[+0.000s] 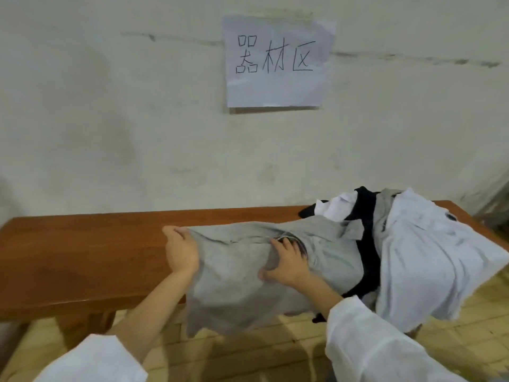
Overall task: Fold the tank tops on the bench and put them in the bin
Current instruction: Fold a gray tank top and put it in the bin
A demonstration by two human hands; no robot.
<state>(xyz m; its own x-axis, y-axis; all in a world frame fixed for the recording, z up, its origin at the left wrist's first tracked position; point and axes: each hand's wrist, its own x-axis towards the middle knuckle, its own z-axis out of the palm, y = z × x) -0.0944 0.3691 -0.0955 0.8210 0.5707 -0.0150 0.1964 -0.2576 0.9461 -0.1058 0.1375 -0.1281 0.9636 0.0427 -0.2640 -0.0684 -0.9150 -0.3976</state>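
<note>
A grey tank top (234,282) lies spread across the middle of the brown wooden bench (82,244), its lower part hanging over the front edge. My left hand (180,250) grips its left end, fingers curled round the cloth. My right hand (286,261) rests on the middle of the grey top and bunches the fabric under its curled fingers. To the right lies a pile with a white top (429,255), a black top (367,244) and another grey piece (384,210). No bin is in view.
The bench stands against a pale wall (110,119) with a paper sign (278,62) taped above it. The left half of the bench top is bare wood. Yellowish floor tiles (261,351) show below the bench.
</note>
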